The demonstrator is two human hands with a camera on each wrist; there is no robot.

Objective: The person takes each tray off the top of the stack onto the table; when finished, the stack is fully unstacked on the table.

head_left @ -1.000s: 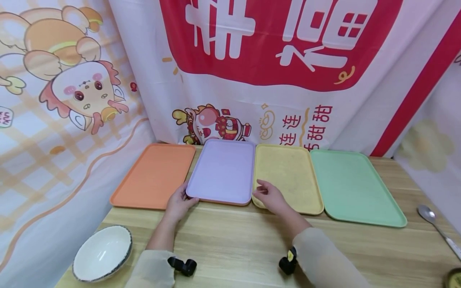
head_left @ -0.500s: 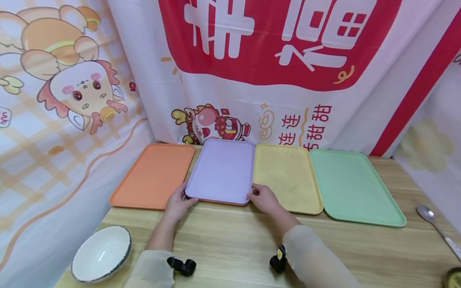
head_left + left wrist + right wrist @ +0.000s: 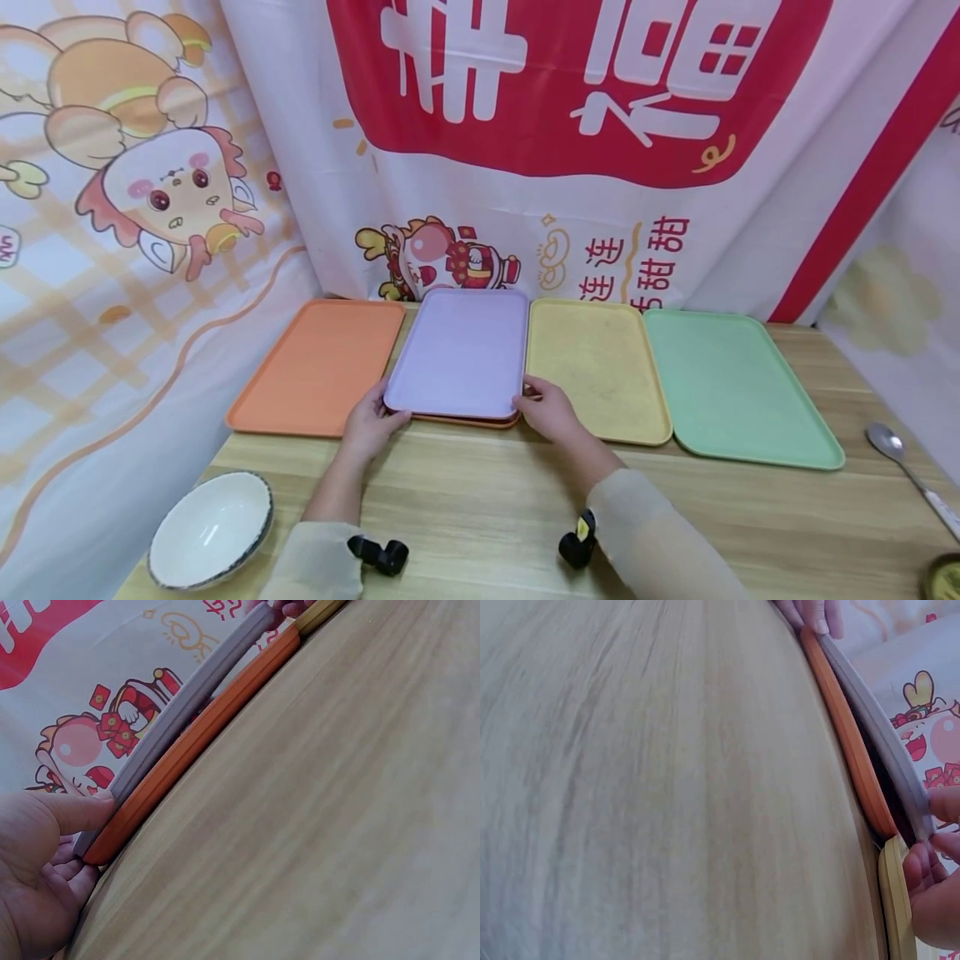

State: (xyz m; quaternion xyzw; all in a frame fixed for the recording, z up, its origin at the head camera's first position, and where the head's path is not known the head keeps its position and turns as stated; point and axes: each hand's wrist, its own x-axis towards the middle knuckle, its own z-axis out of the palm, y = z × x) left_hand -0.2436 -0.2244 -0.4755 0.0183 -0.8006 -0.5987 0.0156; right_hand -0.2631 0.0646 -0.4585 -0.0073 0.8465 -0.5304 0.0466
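Observation:
A purple tray [image 3: 459, 354] lies over a second orange tray [image 3: 187, 746], whose front rim shows beneath it. My left hand [image 3: 369, 425] holds the purple tray's front left corner, thumb on the rim and fingers around the corner. At the front right corner, my right hand [image 3: 551, 410] pinches the purple rim between thumb and fingers. A dark gap separates the two rims in the right wrist view, widening toward the right hand. The yellow tray [image 3: 600, 367] sits directly beside that hand.
An orange tray [image 3: 322, 367] lies at the left and a green tray [image 3: 738, 387] right of the yellow one. A white bowl [image 3: 212, 529] stands front left, a spoon [image 3: 903, 462] far right. Part of a round dish [image 3: 943, 577] shows bottom right. A printed cloth [image 3: 480, 200] hangs behind.
My right hand has moved left from over the yellow tray to the purple tray's right corner. The purple tray's front edge has risen slightly off the orange one. My left hand stays put.

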